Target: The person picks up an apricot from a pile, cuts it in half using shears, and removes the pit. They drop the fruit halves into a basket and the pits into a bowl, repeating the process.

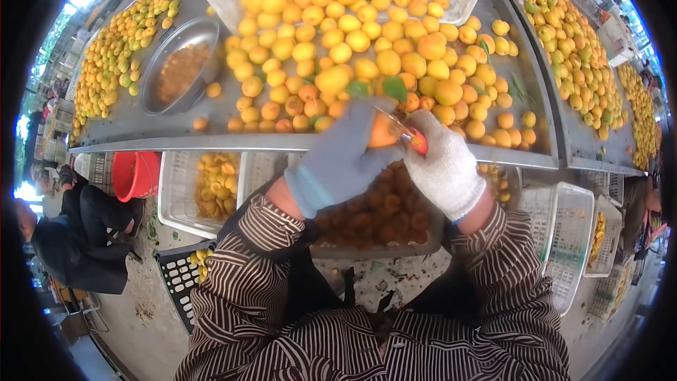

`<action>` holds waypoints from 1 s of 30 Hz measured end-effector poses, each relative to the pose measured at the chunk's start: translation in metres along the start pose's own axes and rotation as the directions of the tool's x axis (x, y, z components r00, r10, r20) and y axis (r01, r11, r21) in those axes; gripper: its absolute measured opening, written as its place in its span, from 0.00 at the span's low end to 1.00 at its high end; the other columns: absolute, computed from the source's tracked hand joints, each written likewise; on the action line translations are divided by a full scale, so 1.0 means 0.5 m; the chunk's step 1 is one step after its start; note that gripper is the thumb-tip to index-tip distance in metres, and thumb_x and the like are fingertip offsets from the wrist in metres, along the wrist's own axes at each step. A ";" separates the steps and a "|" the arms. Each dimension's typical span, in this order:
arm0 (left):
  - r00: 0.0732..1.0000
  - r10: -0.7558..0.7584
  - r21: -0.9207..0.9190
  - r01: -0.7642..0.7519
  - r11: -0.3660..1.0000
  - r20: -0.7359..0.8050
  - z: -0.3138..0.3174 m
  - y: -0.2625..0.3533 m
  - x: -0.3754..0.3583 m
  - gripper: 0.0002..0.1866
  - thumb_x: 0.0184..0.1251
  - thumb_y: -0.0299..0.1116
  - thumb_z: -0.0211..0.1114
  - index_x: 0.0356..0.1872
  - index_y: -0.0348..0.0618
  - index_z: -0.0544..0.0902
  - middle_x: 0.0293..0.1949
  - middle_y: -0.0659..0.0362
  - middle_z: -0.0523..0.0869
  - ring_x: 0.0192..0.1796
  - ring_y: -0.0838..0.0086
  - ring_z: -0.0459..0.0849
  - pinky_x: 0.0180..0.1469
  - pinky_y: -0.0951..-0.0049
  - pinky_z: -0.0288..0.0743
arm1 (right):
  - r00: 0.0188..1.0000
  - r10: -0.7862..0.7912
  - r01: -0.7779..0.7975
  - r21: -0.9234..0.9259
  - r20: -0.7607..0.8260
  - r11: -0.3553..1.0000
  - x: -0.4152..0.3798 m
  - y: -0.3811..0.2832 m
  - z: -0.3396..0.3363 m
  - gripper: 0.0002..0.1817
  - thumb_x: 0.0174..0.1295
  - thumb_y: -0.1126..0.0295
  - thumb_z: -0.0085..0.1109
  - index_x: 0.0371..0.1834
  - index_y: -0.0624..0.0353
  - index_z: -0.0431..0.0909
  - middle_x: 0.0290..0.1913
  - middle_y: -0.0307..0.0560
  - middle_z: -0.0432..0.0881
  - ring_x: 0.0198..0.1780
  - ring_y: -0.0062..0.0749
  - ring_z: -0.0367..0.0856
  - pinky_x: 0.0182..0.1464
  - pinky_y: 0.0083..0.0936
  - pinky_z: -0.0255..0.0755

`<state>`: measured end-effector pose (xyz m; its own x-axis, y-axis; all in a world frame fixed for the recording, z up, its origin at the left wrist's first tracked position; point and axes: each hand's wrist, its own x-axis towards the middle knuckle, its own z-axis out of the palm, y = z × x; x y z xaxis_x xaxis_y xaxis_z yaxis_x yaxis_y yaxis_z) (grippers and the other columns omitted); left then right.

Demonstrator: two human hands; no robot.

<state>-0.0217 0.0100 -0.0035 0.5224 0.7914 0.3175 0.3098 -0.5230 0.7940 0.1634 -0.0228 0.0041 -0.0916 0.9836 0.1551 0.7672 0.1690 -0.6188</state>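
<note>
Fruit (383,131) sits gripped in the left hand (345,152), right hand (443,162) clasping a knife (405,130), piled table (176,123) ahead.

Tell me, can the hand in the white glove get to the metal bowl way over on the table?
Probably not right now. The right hand is busy at the orange fruit that the left hand grips, and the metal bowl sits far across the table, past the left arm and a fruit pile.
</note>
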 end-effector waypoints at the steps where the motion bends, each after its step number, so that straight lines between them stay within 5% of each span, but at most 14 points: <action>1: 0.999 0.034 0.078 -0.033 0.996 -0.011 -0.004 0.004 0.000 0.26 0.61 0.34 0.70 0.58 0.36 0.71 0.53 0.45 0.77 0.55 0.50 0.79 0.55 0.60 0.75 | 1.000 -0.005 0.005 -0.020 -0.004 1.000 0.002 -0.001 0.001 0.13 0.58 0.66 0.62 0.45 0.54 0.75 0.29 0.58 0.82 0.35 0.56 0.83 0.37 0.46 0.77; 9: 0.999 0.033 0.242 -0.036 0.970 0.013 -0.022 0.008 -0.019 0.26 0.62 0.34 0.69 0.59 0.38 0.71 0.52 0.48 0.77 0.56 0.55 0.79 0.57 0.63 0.72 | 0.998 -0.031 0.031 -0.019 -0.051 0.999 -0.001 -0.012 0.031 0.13 0.59 0.66 0.62 0.45 0.53 0.75 0.29 0.57 0.82 0.35 0.57 0.83 0.35 0.46 0.76; 11: 1.000 0.007 0.052 -0.007 0.999 0.000 -0.022 0.001 -0.022 0.24 0.63 0.33 0.69 0.57 0.38 0.72 0.50 0.50 0.78 0.54 0.59 0.79 0.56 0.66 0.73 | 1.000 -0.016 0.018 0.073 -0.026 0.997 -0.001 -0.016 0.037 0.11 0.59 0.68 0.61 0.44 0.54 0.75 0.30 0.59 0.81 0.36 0.59 0.82 0.35 0.47 0.76; 16: 0.997 -0.055 0.022 0.054 0.998 0.047 -0.038 0.017 -0.015 0.22 0.64 0.33 0.69 0.56 0.38 0.73 0.46 0.54 0.77 0.48 0.67 0.79 0.53 0.70 0.73 | 1.000 -0.001 -0.002 0.249 0.012 0.968 -0.008 -0.030 0.038 0.10 0.61 0.69 0.58 0.44 0.58 0.75 0.32 0.61 0.82 0.37 0.61 0.82 0.38 0.44 0.76; 18: 0.999 0.005 0.089 -0.010 0.996 0.053 -0.041 0.019 -0.015 0.23 0.64 0.33 0.69 0.56 0.38 0.72 0.45 0.54 0.77 0.46 0.69 0.80 0.51 0.71 0.74 | 0.989 0.053 -0.113 0.467 0.138 0.877 -0.011 -0.028 0.037 0.11 0.62 0.70 0.58 0.46 0.62 0.76 0.34 0.58 0.83 0.37 0.58 0.83 0.39 0.39 0.76; 20: 0.996 -0.066 0.103 0.059 0.993 0.065 -0.041 0.028 -0.014 0.23 0.65 0.34 0.69 0.56 0.37 0.72 0.44 0.53 0.76 0.45 0.70 0.80 0.48 0.71 0.75 | 0.989 0.000 -0.083 0.541 0.150 0.837 -0.017 -0.024 0.024 0.13 0.63 0.70 0.58 0.48 0.65 0.77 0.34 0.49 0.83 0.35 0.43 0.84 0.38 0.32 0.76; 22: 0.990 -0.068 -0.174 0.090 0.981 0.127 -0.039 0.042 -0.020 0.23 0.65 0.35 0.69 0.56 0.36 0.72 0.45 0.53 0.77 0.43 0.71 0.81 0.46 0.72 0.75 | 0.745 0.013 -0.653 0.726 0.667 0.216 -0.027 -0.024 0.000 0.13 0.65 0.68 0.59 0.47 0.64 0.78 0.32 0.41 0.81 0.32 0.28 0.81 0.35 0.25 0.74; 23: 0.990 -0.070 -0.173 0.091 0.981 0.122 -0.041 0.041 -0.019 0.23 0.65 0.35 0.69 0.56 0.36 0.72 0.45 0.53 0.77 0.43 0.71 0.81 0.46 0.72 0.75 | 0.709 0.070 -0.695 0.678 0.702 0.239 -0.021 -0.041 -0.001 0.12 0.65 0.69 0.61 0.46 0.65 0.78 0.29 0.35 0.77 0.27 0.17 0.75 0.29 0.17 0.69; 24: 0.982 -0.117 -0.203 0.146 0.968 0.148 -0.045 0.041 -0.016 0.23 0.65 0.35 0.70 0.56 0.37 0.72 0.46 0.53 0.77 0.45 0.71 0.80 0.49 0.71 0.75 | 0.710 0.065 -0.693 0.678 0.702 0.244 -0.023 -0.029 0.002 0.12 0.65 0.69 0.61 0.46 0.65 0.78 0.29 0.35 0.77 0.27 0.17 0.75 0.29 0.17 0.69; 26: 0.977 -0.142 -0.227 0.176 0.958 0.159 -0.052 0.039 -0.014 0.24 0.64 0.35 0.70 0.57 0.37 0.73 0.48 0.54 0.77 0.47 0.71 0.80 0.51 0.70 0.75 | 0.491 -0.289 -0.869 0.438 0.822 -0.232 -0.026 0.004 0.001 0.11 0.65 0.72 0.61 0.46 0.68 0.78 0.27 0.33 0.74 0.25 0.12 0.71 0.24 0.13 0.64; 27: 0.991 -0.040 -0.140 0.059 0.988 0.131 -0.051 0.027 -0.018 0.26 0.62 0.35 0.71 0.59 0.39 0.72 0.49 0.51 0.78 0.51 0.63 0.80 0.54 0.67 0.74 | 0.509 -0.285 -0.843 0.538 0.812 0.028 -0.024 -0.008 -0.020 0.11 0.66 0.73 0.60 0.47 0.70 0.77 0.24 0.30 0.70 0.22 0.10 0.69 0.20 0.11 0.59; 28: 0.992 0.079 -0.042 -0.075 0.996 0.102 -0.053 0.018 -0.013 0.29 0.59 0.35 0.71 0.61 0.40 0.72 0.51 0.48 0.79 0.55 0.55 0.79 0.58 0.63 0.72 | 0.499 -0.245 -0.853 0.521 0.831 0.029 -0.026 -0.022 -0.034 0.12 0.68 0.71 0.59 0.48 0.69 0.78 0.21 0.28 0.67 0.18 0.10 0.67 0.17 0.12 0.56; 29: 0.992 0.025 -0.125 -0.009 0.992 0.125 -0.058 0.022 -0.009 0.29 0.60 0.37 0.73 0.60 0.40 0.72 0.52 0.51 0.78 0.56 0.62 0.78 0.60 0.65 0.71 | 0.367 -0.171 -0.930 0.356 0.914 -0.095 -0.012 -0.042 -0.048 0.15 0.73 0.67 0.47 0.46 0.73 0.72 0.21 0.31 0.67 0.18 0.16 0.68 0.17 0.15 0.58; 30: 0.988 -0.011 -0.195 0.041 0.980 0.154 -0.067 0.019 0.003 0.30 0.60 0.39 0.74 0.60 0.39 0.72 0.53 0.55 0.77 0.57 0.69 0.76 0.62 0.66 0.69 | 0.426 -0.104 -0.904 0.428 0.899 0.004 -0.001 -0.066 -0.058 0.12 0.72 0.69 0.51 0.43 0.71 0.73 0.18 0.30 0.65 0.15 0.14 0.64 0.15 0.14 0.54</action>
<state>-0.0447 0.0167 0.0218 0.6352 0.7388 0.2252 0.1705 -0.4185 0.8920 0.1565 -0.0306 0.0470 -0.6894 0.4570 -0.5620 -0.1862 -0.8616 -0.4721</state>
